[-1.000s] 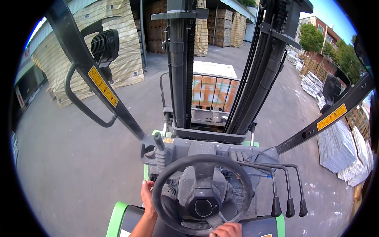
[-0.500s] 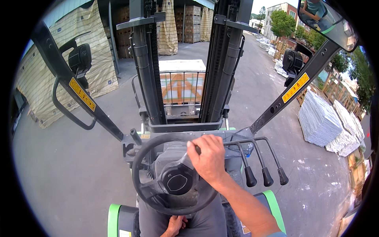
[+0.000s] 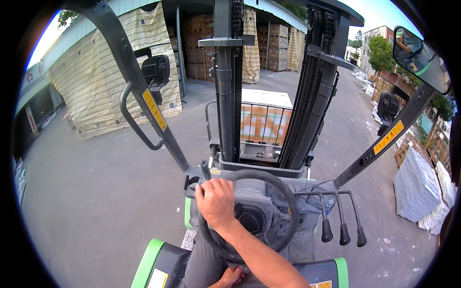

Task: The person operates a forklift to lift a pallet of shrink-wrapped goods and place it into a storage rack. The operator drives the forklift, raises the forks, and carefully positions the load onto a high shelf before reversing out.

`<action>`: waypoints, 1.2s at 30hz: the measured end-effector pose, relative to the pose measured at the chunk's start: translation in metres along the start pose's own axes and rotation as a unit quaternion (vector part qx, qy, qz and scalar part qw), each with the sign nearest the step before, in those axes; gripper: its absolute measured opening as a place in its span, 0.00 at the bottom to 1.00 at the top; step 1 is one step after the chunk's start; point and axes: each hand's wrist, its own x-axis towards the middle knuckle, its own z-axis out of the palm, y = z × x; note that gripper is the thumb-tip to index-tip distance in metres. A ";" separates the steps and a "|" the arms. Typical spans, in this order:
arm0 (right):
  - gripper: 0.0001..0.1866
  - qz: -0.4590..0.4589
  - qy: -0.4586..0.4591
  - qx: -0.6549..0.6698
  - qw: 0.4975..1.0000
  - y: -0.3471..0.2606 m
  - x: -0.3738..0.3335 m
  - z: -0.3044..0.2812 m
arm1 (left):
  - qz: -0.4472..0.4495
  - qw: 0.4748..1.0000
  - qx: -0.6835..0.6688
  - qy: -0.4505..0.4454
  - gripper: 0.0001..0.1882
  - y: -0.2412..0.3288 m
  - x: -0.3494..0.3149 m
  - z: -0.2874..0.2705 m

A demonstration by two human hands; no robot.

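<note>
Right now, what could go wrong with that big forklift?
Only the right hand is up on the steering wheel; the left hand is down low, so a sudden jolt might be harder to control. The dark mast blocks part of the view ahead, so someone behind it could be missed. Swinging too far right might bump the pale stack.

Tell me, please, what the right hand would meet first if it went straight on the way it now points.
The right hand, on the steering wheel, would probably first meet the dark lever just beyond its knuckles, though depth is hard to judge here.
</note>
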 end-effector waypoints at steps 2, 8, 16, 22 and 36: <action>0.09 0.012 0.021 -0.042 0.999 0.022 0.025 -0.017 | 0.015 1.000 -0.015 0.009 0.16 0.006 -0.010 -0.001; 0.07 0.046 0.059 -0.091 0.993 0.043 0.031 -0.040 | 0.038 0.999 0.009 -0.005 0.16 0.007 0.003 -0.006; 0.09 0.004 0.015 -0.026 1.000 -0.013 -0.002 0.018 | 0.029 1.000 0.012 0.002 0.16 0.013 0.011 -0.020; 0.09 0.041 -0.056 0.025 0.997 -0.043 -0.146 -0.048 | 0.261 0.947 -0.181 -0.041 0.18 0.017 0.010 -0.023; 0.11 0.063 0.071 -0.064 0.993 0.029 0.048 0.027 | 0.017 0.999 0.026 -0.043 0.17 0.012 0.051 -0.046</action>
